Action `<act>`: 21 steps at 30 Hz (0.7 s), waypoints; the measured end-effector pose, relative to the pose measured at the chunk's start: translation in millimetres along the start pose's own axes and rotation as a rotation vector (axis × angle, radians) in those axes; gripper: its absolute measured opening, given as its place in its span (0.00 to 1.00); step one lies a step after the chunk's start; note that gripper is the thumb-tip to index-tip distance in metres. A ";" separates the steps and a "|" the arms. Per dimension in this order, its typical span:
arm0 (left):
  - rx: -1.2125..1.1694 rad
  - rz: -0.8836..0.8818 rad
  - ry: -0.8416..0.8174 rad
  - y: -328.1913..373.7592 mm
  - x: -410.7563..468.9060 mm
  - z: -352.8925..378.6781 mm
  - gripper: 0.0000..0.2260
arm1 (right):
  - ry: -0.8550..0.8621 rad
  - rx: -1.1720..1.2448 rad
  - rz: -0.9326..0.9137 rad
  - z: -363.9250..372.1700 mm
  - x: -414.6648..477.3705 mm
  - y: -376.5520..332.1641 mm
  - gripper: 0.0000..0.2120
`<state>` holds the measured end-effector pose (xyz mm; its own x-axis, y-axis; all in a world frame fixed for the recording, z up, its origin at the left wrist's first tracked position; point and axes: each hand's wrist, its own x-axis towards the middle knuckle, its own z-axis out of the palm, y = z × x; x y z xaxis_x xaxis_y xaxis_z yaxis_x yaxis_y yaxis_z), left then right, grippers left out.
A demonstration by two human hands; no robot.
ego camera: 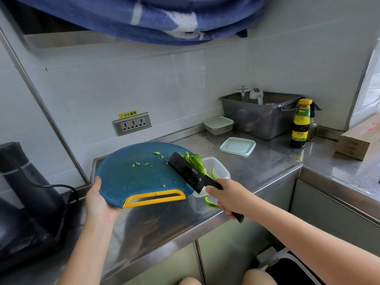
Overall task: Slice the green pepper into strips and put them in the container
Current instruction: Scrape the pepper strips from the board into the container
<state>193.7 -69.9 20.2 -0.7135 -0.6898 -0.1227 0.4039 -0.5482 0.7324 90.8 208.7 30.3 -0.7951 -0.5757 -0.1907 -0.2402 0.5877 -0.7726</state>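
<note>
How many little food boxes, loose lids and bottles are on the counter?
Little food boxes: 2, the open container and the lidded box
Loose lids: 1, the mint lid
Bottles: 2, the sauce bottle and the spray bottle
Total: 5

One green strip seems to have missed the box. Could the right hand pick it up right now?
Probably not yet: the right hand grips the knife, so it is busy. The strip lies uncovered on the counter close by.
</note>
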 end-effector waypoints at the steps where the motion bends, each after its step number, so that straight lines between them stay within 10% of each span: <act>1: -0.003 0.003 -0.006 0.4 -0.2 -0.4 0.16 | 0.000 -0.002 0.004 1.0 -0.7 1.1 0.12; 21: 0.008 0.008 0.002 7.1 -4.2 6.1 0.16 | 0.018 0.070 0.060 2.6 -3.6 3.3 0.13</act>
<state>196.1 -68.0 30.0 -0.7087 -0.6955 -0.1182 0.4054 -0.5386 0.7386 94.3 211.3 26.9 -0.8169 -0.5299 -0.2277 -0.1529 0.5797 -0.8004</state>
